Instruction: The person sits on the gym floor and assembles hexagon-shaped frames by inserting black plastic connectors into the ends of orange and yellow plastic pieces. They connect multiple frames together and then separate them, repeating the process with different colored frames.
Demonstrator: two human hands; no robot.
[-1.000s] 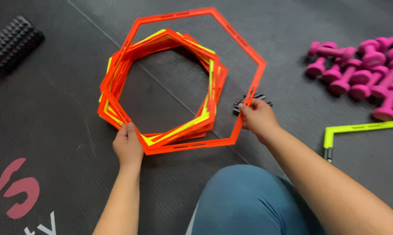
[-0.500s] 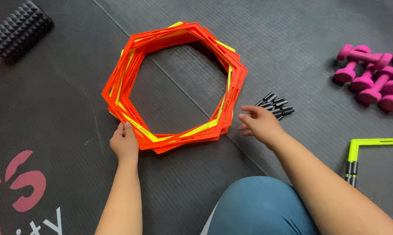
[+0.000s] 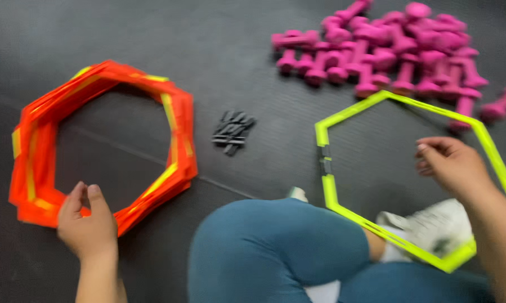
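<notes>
Orange hexagon stack (image 3: 104, 143), one yellow hexagon (image 3: 401, 168), two hands (image 3: 90, 224)

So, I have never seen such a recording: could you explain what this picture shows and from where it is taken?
The camera sits on a person's head and looks down, so you see that person's own two hands and bent knees in blue trousers. The left hand rests at the near edge of a stack of orange hexagon rings lying on the dark floor mat. The right hand hovers, fingers loose, over a single yellow-green hexagon ring; it seems to hold nothing. Between the rings lies a small heap of black clips. Farther away is a pile of pink dumbbells.
</notes>
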